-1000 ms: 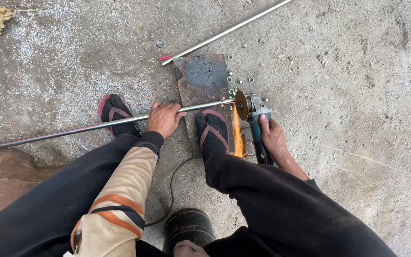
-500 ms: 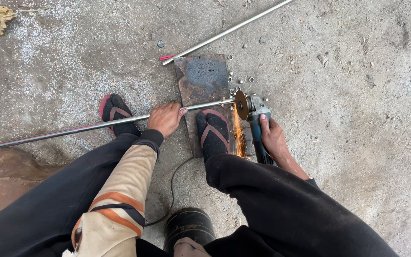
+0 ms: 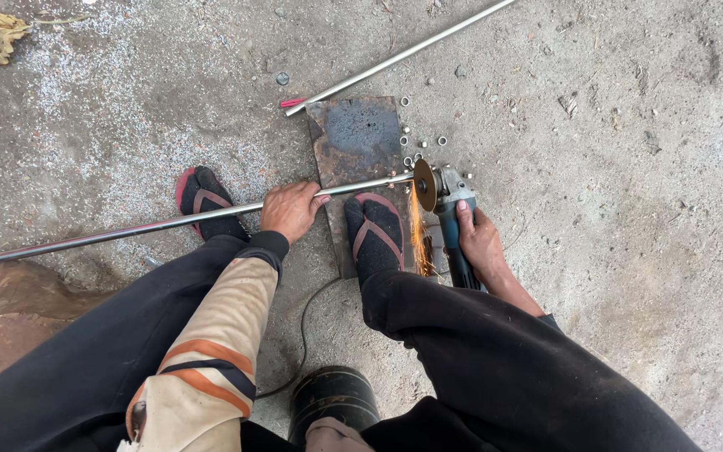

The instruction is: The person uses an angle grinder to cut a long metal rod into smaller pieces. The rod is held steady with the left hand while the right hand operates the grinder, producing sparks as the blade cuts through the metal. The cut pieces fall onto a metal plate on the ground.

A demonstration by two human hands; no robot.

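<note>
Concrete floor (image 3: 629, 251) all around you, gritty and littered with metal dust. On it lies the long steel rod (image 3: 127, 230), running from far left to the rusty steel plate (image 3: 353, 142) where its end meets the cutting disc (image 3: 424, 185). A second rod (image 3: 403, 57) lies farther up, apart from the work.

Your left hand (image 3: 290, 209) is wrapped around the long rod just beside the plate, pinning it down. Your right hand (image 3: 480, 243) is closed around the body of the blue angle grinder (image 3: 453, 226), disc biting the rod tip, sparks (image 3: 417, 238) streaming back toward you.

Honestly, the worry here is your right foot (image 3: 376, 234) in a flip-flop, resting on the plate just beside the spark stream and close to the disc. If the disc grabs and kicks, that foot's first in line. The power cord (image 3: 303, 335) trails between your legs too, so a snag could jerk the grinder. Little cut rings (image 3: 423, 144) sit scattered near the disc; stepping on them could roll your footing.
</note>
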